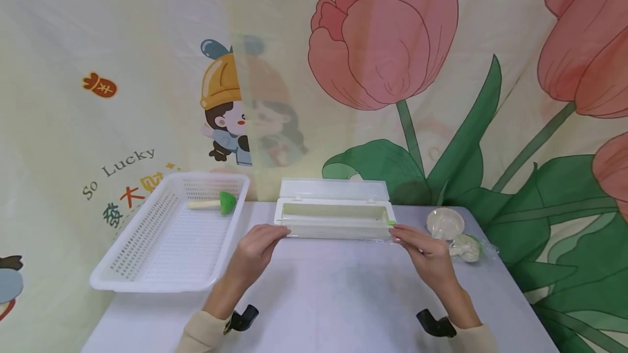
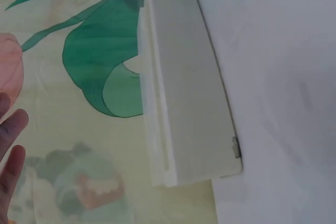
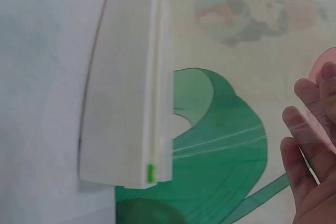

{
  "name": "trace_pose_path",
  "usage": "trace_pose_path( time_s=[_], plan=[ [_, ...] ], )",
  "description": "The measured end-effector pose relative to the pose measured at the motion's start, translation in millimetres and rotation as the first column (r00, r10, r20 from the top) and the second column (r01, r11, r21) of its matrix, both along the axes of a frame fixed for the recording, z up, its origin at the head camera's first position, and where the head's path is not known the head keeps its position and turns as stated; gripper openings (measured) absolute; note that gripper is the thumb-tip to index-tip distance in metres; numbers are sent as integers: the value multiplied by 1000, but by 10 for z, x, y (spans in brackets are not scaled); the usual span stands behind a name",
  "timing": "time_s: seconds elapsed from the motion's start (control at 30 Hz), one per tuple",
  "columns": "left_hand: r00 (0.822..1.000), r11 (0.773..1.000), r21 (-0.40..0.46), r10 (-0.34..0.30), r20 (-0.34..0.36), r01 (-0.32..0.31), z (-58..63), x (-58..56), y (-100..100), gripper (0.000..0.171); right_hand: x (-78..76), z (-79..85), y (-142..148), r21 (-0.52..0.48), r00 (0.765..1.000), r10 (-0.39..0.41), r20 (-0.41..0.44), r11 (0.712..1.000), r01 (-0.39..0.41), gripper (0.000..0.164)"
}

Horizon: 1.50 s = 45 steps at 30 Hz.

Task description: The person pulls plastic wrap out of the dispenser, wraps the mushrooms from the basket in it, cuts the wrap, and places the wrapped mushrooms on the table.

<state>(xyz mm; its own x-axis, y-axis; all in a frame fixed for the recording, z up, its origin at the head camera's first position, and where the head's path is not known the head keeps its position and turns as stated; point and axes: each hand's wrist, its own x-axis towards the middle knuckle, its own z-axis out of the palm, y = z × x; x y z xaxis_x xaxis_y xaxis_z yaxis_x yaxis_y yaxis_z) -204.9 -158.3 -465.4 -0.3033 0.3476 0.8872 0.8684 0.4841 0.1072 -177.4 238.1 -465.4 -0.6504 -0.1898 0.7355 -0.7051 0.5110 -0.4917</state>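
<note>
A long white cling film dispenser (image 1: 336, 217) lies at the back of the table, its lid (image 1: 333, 189) raised, with a small green piece (image 1: 391, 223) at its right end. Clear cling film (image 1: 338, 239) shows along its front edge. My left hand (image 1: 255, 249) pinches the film by the dispenser's left front corner, and my right hand (image 1: 427, 255) pinches it at the right corner. In the right wrist view, faint film strands run from the box toward my right fingers (image 3: 296, 166). The left wrist view catches only some left fingertips (image 2: 13, 166); the film there is too clear to make out.
Left of the dispenser stands a white perforated basket (image 1: 167, 287), holding a pale-stemmed item with a green head (image 1: 227, 202). On the right lie a round whitish dish (image 1: 445, 223) and a pale, green-edged item wrapped in clear plastic (image 1: 466, 248). A printed curtain (image 1: 275, 4) hangs behind.
</note>
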Motion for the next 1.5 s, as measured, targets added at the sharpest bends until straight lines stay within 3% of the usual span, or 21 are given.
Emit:
trace_pose_path(
  time_s=[0.1, 0.3, 0.43, 0.6, 0.73, 0.8, 0.93, 1.13, 1.2, 1.33, 1.4, 1.5],
  plan=[
    [1000, 1000, -1, -18, -21, 18, 108, 22, 9, 30, 24, 110, 14, -13, 1000, 18, -4, 1000, -18, 42],
    [995, 996, 17, -87, -42, 88, 275, 76, 45, 23, 37, 252, 30, -6, 992, 75, -97, 997, -76, 44],
    [988, 990, 22, -141, -59, 142, 291, 123, 61, 20, 121, 235, 55, 12, 988, 123, -96, 992, -122, 41],
    [985, 987, 49, -151, -84, 155, 282, 197, 72, 21, 267, 213, 88, 16, 991, 126, -49, 992, -125, 41],
    [966, 962, 106, -241, -99, 251, 232, 256, 81, 19, 322, 204, 78, 16, 986, 161, -49, 987, -161, 39],
    [954, 947, 119, -290, -82, 298, 154, 313, 74, 21, 364, 160, 77, 19, 982, 185, -24, 983, -185, 38],
    [943, 940, 76, -333, -11, 333, -121, 459, 29, 24, 490, -28, 108, 29, 965, 219, 141, 974, -225, 33],
    [906, 922, -7, -378, 190, 386, -617, 613, -80, 19, 624, -422, 131, 84, 883, 202, 424, 962, -261, 16],
    [897, 921, -38, -367, 248, 388, -763, 638, -117, 19, 640, -556, 126, 106, 865, 205, 458, 954, -282, 14],
    [887, 924, -114, -310, 342, 366, -980, 665, -159, 19, 638, -777, 136, 123, 854, 237, 464, 937, -327, 13],
    [888, 926, -164, -259, 379, 341, -1048, 677, -160, 23, 629, -846, 155, 115, 828, 244, 506, 932, -345, 14],
    [899, 921, -244, -192, 394, 304, -1096, 687, -142, 27, 621, -900, 191, 117, 767, 217, 604, 928, -354, 17]
  ],
)
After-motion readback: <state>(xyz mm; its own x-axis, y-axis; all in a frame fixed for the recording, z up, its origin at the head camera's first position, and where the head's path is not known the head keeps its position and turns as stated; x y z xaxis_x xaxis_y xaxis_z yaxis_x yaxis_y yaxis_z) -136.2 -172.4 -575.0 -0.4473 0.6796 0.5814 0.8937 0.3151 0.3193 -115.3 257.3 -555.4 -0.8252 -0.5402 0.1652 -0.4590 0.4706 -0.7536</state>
